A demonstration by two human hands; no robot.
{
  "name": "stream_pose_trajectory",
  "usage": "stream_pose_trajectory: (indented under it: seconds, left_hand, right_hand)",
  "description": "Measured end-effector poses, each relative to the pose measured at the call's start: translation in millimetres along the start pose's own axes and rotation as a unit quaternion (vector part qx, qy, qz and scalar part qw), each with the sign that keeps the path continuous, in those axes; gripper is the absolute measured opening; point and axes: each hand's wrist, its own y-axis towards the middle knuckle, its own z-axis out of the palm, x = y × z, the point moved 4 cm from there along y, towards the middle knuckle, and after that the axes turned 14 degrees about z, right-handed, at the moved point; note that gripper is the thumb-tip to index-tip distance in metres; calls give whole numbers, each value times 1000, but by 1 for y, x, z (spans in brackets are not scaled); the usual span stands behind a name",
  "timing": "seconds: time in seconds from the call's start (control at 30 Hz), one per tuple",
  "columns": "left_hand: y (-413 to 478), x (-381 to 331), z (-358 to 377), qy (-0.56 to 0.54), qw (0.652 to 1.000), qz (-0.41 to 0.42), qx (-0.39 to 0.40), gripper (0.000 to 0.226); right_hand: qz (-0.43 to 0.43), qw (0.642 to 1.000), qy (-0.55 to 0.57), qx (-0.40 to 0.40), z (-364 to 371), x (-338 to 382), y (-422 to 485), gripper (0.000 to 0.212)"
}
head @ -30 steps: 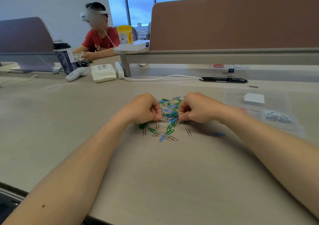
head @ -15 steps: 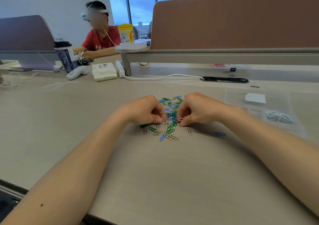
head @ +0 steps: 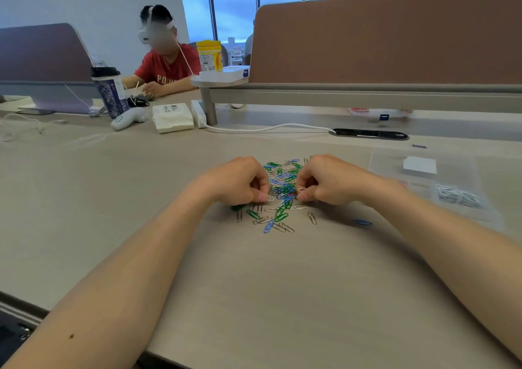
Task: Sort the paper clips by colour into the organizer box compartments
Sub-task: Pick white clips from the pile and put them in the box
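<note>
A heap of green, blue and silver paper clips [head: 282, 187] lies on the beige desk in front of me. My left hand [head: 240, 182] sits at the heap's left edge, fingers curled, pinching a white clip [head: 269, 198]. My right hand [head: 324, 179] is at the heap's right edge and pinches another white clip [head: 301, 190]. A lone blue clip [head: 363, 222] lies apart to the right. The clear organizer box [head: 469, 176] stands at the right, with white clips [head: 454, 196] in a near compartment and a white pad [head: 420, 165] farther back.
A white cable [head: 268, 128] runs to a black desk grommet [head: 370, 134] behind the heap. A tissue pack [head: 173, 117], a white controller [head: 127, 117] and a dark cup [head: 108, 91] stand at the back left, where a person in red sits. A brown partition [head: 389, 37] closes the back.
Both hands stay at the heap. The fingertips have shifted slightly among the clips, each now pinching a white clip; the view has tilted a little.
</note>
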Motion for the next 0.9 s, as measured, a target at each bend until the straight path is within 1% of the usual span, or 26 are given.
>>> stream_pose_trajectory:
  seconds: [0.13, 0.3, 0.5, 0.6, 0.73, 0.8, 0.9]
  left_hand:
    - [-1, 1, -3, -36, 999, -1, -24, 10]
    - [-2, 2, -3, -42, 999, -12, -21, 17]
    - [-3, 0, -6, -7, 999, 2, -41, 12]
    - [-1, -3, -4, 0, 998, 4, -55, 11]
    - [4, -12, 4, -16, 998, 1, -56, 9]
    - [6, -15, 9, -31, 998, -18, -54, 7]
    - [8, -17, 13, -45, 997, -42, -44, 6]
  right_hand:
    - [18, 999, 17, -33, -5, -7, 2, 6]
    - [1, 998, 19, -58, -12, -4, 0, 10]
    - [-13, 1000, -21, 7, 0, 7, -3, 19]
    - [-10, 999, -34, 20, 4, 8, -3, 14]
    - [-11, 997, -68, 34, 9, 10, -4, 8]
    - [-13, 996, -83, 37, 9, 10, -4, 13]
    - [-12, 997, -73, 22, 4, 9, -2, 34]
